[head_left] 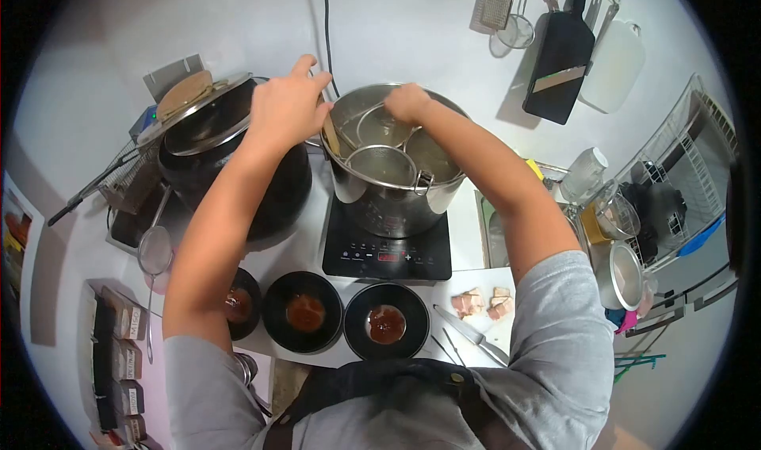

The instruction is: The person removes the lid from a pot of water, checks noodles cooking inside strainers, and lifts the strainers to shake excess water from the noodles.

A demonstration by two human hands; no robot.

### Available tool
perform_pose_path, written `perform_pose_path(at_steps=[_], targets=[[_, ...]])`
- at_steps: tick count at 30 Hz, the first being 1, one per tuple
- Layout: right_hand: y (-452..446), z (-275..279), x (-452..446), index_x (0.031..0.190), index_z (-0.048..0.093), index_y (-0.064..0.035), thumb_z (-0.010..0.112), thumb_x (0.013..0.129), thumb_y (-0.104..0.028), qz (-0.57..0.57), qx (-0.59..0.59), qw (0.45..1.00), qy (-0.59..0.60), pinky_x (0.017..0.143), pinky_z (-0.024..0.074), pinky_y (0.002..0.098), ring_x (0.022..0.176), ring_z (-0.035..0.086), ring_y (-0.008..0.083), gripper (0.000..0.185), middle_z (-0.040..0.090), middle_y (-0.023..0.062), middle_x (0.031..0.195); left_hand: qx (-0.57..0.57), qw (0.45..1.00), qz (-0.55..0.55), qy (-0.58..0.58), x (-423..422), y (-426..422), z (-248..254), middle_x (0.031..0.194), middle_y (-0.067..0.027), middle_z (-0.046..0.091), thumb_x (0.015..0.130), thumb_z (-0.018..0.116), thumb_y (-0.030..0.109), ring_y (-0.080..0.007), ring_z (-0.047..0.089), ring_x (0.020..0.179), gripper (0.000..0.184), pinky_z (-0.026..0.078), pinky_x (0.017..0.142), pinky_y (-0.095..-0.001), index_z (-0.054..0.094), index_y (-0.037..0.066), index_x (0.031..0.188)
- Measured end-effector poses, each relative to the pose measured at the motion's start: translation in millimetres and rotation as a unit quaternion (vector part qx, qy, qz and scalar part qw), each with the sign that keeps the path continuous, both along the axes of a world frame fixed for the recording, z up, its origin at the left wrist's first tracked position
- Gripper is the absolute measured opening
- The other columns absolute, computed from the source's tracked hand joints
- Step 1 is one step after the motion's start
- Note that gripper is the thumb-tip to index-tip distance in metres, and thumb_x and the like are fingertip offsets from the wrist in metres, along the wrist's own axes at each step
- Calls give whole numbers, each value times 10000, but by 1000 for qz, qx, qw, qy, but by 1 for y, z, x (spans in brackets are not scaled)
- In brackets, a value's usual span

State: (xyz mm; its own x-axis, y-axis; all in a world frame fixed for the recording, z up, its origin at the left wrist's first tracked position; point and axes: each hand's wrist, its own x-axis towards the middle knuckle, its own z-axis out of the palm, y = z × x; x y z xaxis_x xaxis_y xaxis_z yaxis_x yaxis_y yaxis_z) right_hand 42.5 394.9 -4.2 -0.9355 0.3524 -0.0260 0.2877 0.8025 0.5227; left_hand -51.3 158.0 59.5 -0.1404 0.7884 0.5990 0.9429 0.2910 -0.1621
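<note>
A large steel pot (392, 204) holds liquid and several round mesh strainer baskets (382, 164). At its left rim, my left hand (292, 107) has its thumb and fingers around a wooden handle (330, 135) that slopes down into the pot, with one finger lifted. My right hand (406, 103) reaches over the pot's far side, fingers curled together above a rear basket; what they pinch is hidden. Under the pot is a black induction cooker (387, 258) with a lit red display.
Black bowls with reddish-brown sauce (386, 324) line the counter's front. To the right lie meat slices (481, 302), a knife (472, 336) and thin sticks. A big dark pot (277, 184) with a tilted lid stands left. Cutting boards (561, 61) hang on the wall.
</note>
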Motion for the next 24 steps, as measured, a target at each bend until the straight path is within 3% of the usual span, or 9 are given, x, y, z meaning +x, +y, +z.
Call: perform_pose_path(at_steps=[2,6,9,12,14,17,20,22,24], targets=[[10,-2,-3,966,715,-117,558,845,-182,2,3,1000,3,828,520,395,983,655,258,208,695,86,1006,56,998,-23,-13,9,-11,3,1106,-64,616,759,697,351,-299,662,752,302,528,648,-403,666,142,974],[10,6,-9,952,713,-113,640,785,-211,-7,-12,1000,2,809,526,396,963,659,270,208,694,104,998,-31,978,-163,-126,39,-23,-13,688,-62,656,737,707,479,-259,656,653,379,502,572,-356,686,125,870],[-4,63,24,918,710,-104,708,704,-258,-43,39,989,137,769,534,399,915,667,278,264,695,115,948,-32,941,-281,-189,73,-23,-45,827,-121,676,670,756,531,-242,684,738,644,528,645,-349,624,113,1141],[-40,115,88,856,712,-109,715,666,-303,-116,69,958,252,732,537,391,856,674,280,272,693,122,895,-43,912,-312,-263,98,-6,-72,908,-175,644,698,763,463,-273,650,672,667,524,640,-361,564,87,1210],[-40,109,106,832,713,-112,707,663,-305,-128,82,963,224,716,537,393,835,678,280,257,693,124,877,-13,890,-351,-291,97,22,-91,809,-150,628,786,731,263,-273,611,604,373,492,590,-365,572,30,1030],[-31,76,121,761,717,-126,672,682,-256,-103,90,976,170,674,539,381,786,685,266,159,694,109,798,18,873,-371,-316,87,46,-75,780,-139,621,819,691,157,-218,583,566,234,475,576,-343,546,8,927],[-7,37,117,754,722,-137,614,758,-193,-68,99,973,196,677,541,356,794,688,248,121,701,80,788,86,800,-419,-421,74,66,-59,793,-124,629,885,538,38,-195,658,752,52,476,637,-320,488,27,893],[-6,12,110,792,730,-131,562,801,-171,-59,73,994,59,693,541,364,829,688,250,172,707,89,845,48,743,-445,-497,78,69,-59,796,-80,614,923,467,6,-163,665,824,42,473,664,-299,452,38,900],[-11,-5,102,883,730,-103,533,829,-168,-68,4,996,-53,734,537,378,887,681,256,214,704,101,943,34,772,-414,-480,79,65,-55,797,-66,608,939,449,11,-153,662,851,52,468,674,-286,440,46,901]])
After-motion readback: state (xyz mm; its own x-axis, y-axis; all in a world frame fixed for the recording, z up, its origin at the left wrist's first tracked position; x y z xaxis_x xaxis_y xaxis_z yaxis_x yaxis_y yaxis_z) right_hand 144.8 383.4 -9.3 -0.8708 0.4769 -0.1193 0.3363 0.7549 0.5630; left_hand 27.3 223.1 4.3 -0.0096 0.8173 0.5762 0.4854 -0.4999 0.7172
